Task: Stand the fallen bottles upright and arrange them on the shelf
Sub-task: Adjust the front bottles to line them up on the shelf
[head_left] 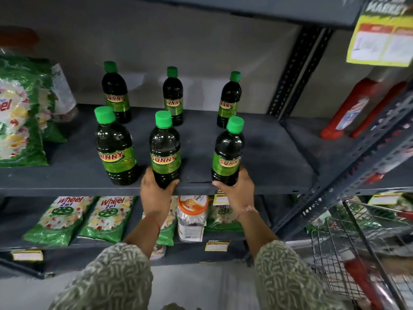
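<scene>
Several dark green Sunny bottles with green caps stand upright in two rows on the dark shelf [268, 153]. My left hand [154, 191] grips the base of the front middle bottle [165, 148] at the shelf's front edge. My right hand [237, 189] holds the base of the front right bottle [228, 151]. The front left bottle [115, 146] stands free. Behind them, apart, are the back left bottle [115, 92], back middle bottle [172, 95] and back right bottle [230, 99]. No bottle lies on its side.
A green Wheel detergent bag [20, 113] fills the shelf's left end. Red bottles [357, 108] lean on the neighbouring shelf to the right. Below are more Wheel packets [85, 218] and a plastic jar [192, 215]. A wire basket [362, 249] stands at lower right.
</scene>
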{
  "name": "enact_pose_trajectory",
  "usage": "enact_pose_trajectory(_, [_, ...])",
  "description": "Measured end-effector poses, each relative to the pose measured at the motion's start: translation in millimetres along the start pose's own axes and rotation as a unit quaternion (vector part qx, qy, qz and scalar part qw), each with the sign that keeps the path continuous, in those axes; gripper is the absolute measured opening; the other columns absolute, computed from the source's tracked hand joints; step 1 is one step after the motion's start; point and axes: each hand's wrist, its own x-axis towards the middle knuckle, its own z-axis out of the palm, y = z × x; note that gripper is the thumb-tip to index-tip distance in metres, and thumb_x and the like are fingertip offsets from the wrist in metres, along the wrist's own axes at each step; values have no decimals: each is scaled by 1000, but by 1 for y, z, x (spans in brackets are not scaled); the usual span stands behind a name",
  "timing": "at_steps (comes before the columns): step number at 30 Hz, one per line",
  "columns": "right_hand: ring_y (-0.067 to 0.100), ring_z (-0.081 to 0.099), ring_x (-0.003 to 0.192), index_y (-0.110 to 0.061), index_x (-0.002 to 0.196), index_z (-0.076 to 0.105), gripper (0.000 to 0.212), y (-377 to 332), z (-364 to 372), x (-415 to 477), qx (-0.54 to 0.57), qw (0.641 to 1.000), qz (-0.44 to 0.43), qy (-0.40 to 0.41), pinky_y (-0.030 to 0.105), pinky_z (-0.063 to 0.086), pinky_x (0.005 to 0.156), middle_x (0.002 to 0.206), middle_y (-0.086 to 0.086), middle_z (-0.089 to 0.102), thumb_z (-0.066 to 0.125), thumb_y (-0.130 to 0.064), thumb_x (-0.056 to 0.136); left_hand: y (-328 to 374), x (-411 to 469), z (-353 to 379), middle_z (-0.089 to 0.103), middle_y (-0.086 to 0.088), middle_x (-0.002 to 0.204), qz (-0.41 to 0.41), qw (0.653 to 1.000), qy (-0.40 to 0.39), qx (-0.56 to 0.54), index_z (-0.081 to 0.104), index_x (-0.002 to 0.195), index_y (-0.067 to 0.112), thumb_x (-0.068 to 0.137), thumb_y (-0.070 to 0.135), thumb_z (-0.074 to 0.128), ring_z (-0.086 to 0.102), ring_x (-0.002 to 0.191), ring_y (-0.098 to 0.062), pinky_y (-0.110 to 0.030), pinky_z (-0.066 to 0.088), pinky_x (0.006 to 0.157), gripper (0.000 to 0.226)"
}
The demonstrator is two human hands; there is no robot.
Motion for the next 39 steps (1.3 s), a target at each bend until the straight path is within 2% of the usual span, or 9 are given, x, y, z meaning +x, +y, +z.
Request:
enact_pose_trajectory(4, [19, 58, 95, -8, 112, 53, 61, 19, -34, 10, 1, 1000, 17, 24, 37, 50, 89, 107, 12, 66, 84, -19, 59, 10, -9, 10, 58, -19, 118, 15, 1000, -20, 3, 49, 117, 4, 67, 18, 78, 52, 111, -33, -29, 38, 86, 60])
enact_pose_trajectory(15, [24, 59, 105, -14, 117, 50, 70, 39, -43, 19, 11, 1000, 12, 15, 46, 49, 95, 112, 11, 64, 84, -24, 57, 14, -13, 18, 58, -20, 119, 16, 999, -40, -4, 48, 120, 4, 65, 21, 80, 51, 113, -33, -39, 44, 92, 66])
enact_pose_trajectory(18, [26, 40, 129, -9, 137, 30, 100, 37, -39, -1, 33, 998, 7, 62, 38, 32, 111, 139, 16, 43, 86, -24, 55, 13, -16, 10, 54, -18, 123, 20, 998, -51, -27, 45, 123, 5, 62, 22, 81, 49, 117, -31, -38, 44, 97, 72])
enact_pose_trajectory(21, [22, 25, 128, -11, 137, 30, 89, 29, -17, -48, -50, 987, -67, 139, 42, 30, 105, 141, 17, 32, 71, -47, 66, 0, -29, -8, 42, -23, 130, -3, 999, 16, -45, 36, 131, 1, 66, 32, 77, 40, 123, -33, -40, 37, 106, 83])
enact_pose_trajectory(24, [18, 29, 125, -12, 132, 38, 77, 5, 15, -62, -50, 990, -121, 49, 41, 34, 105, 136, 11, 36, 70, -44, 70, -19, -30, -29, 34, -29, 134, -18, 992, 122, -31, 29, 134, 0, 59, 72, 55, 30, 128, -42, -53, 29, 110, 107])
enact_pose_trajectory(26, [23, 27, 134, -12, 137, 32, 86, -20, 34, -45, -14, 995, -80, -63, 40, 29, 111, 143, 14, 32, 79, -31, 66, -22, -17, -45, 30, -30, 140, -37, 986, 163, -11, 26, 137, 0, 53, 76, 54, 25, 133, -44, -51, 23, 111, 117])
enact_pose_trajectory(31, [23, 49, 117, -9, 126, 39, 84, -54, 63, 0, 15, 981, -21, -191, 27, 38, 93, 127, 13, 54, 85, -9, 55, -31, 27, -73, 41, -16, 145, -54, 993, 94, 43, 21, 142, 8, 61, 42, 78, 33, 137, -29, -47, 7, 119, 105])
enact_pose_trajectory(35, [25, 55, 110, -8, 120, 42, 77, -53, 77, 3, 15, 986, 3, -167, 26, 39, 88, 120, 13, 58, 85, -8, 56, -44, 42, -78, 68, -15, 115, -15, 998, 48, 39, 54, 117, 10, 63, 29, 80, 58, 112, -33, -47, 17, 118, 63])
enact_pose_trajectory(39, [23, 54, 107, -10, 117, 42, 73, -55, 90, -1, 12, 987, 6, -157, 29, 41, 90, 119, 13, 57, 84, -11, 57, -52, 48, -86, 70, -16, 109, -9, 998, 59, 27, 58, 111, 8, 61, 28, 81, 59, 107, -35, -46, 21, 117, 59])
